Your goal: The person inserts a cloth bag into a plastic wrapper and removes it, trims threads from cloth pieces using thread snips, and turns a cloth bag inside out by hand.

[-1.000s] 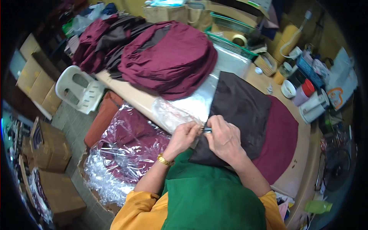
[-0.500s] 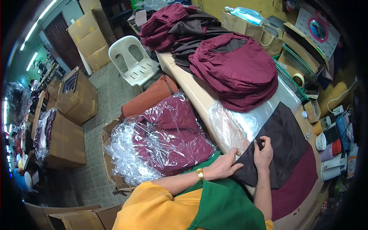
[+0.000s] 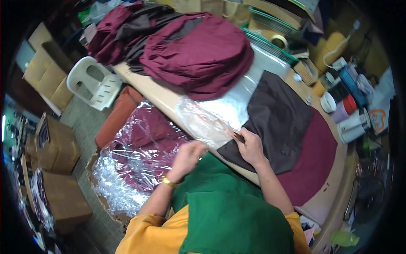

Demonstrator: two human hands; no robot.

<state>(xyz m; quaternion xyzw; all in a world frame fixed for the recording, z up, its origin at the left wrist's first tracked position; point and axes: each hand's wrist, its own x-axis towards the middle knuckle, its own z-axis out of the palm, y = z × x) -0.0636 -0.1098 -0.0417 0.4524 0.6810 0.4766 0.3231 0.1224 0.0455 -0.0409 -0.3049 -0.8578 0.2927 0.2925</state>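
My right hand [image 3: 251, 149] is closed around a small dark tool [image 3: 239, 136], its tip pointing left over the edge of a clear plastic bag [image 3: 203, 122]. Under and beside that hand lies dark brown cloth [image 3: 281, 114], on top of a maroon piece [image 3: 315, 156]. My left hand [image 3: 189, 157], slightly blurred, hangs left of the table edge near the plastic-wrapped maroon bundle [image 3: 148, 139]. Its fingers are pressed together; what they hold, if anything, is too small to make out. A gold watch [image 3: 169, 182] circles the left wrist. Green cloth [image 3: 232, 211] covers my front.
A big maroon cloth pile [image 3: 198, 55] sits at the table's far side, near a green basket [image 3: 270, 46]. Cups and jars [image 3: 327, 102] line the right edge. A white chair [image 3: 94, 82] and cardboard boxes [image 3: 63, 199] stand on the floor at left.
The view swung left and back again. My hands, close together over the dark cloth earlier, are now apart, the left one lower and further left. The dark tool stays in my right hand.
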